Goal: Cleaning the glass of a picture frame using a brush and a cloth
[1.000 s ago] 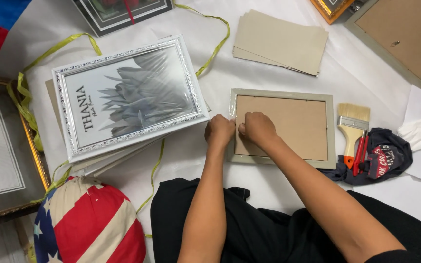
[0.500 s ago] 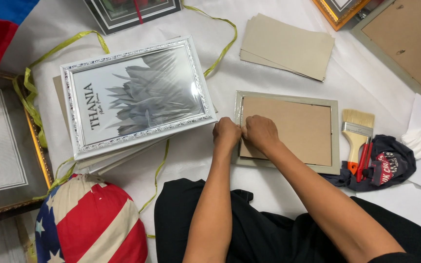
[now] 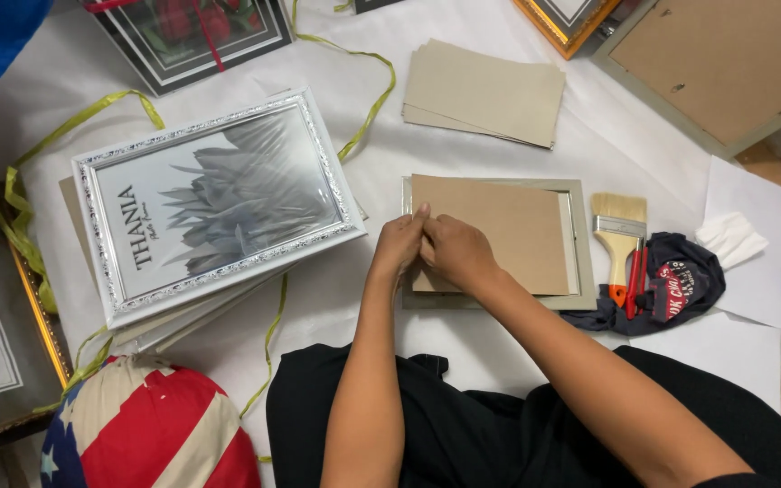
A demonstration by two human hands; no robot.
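Backing board (image 3: 499,230) pinched at left edge by left hand (image 3: 398,246) and right hand (image 3: 456,253), lifted skewed over grey frame (image 3: 578,271); next: square, press flat.

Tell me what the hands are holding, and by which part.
Both hands, left hand and right hand, pinch the brown backing board at its left edge, over the grey frame.

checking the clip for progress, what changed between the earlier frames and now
The brown backing board has come up out of the grey frame and now lies askew over its left edge, gripped by the left hand and right hand. The brush, silver frame and card stack stayed put.
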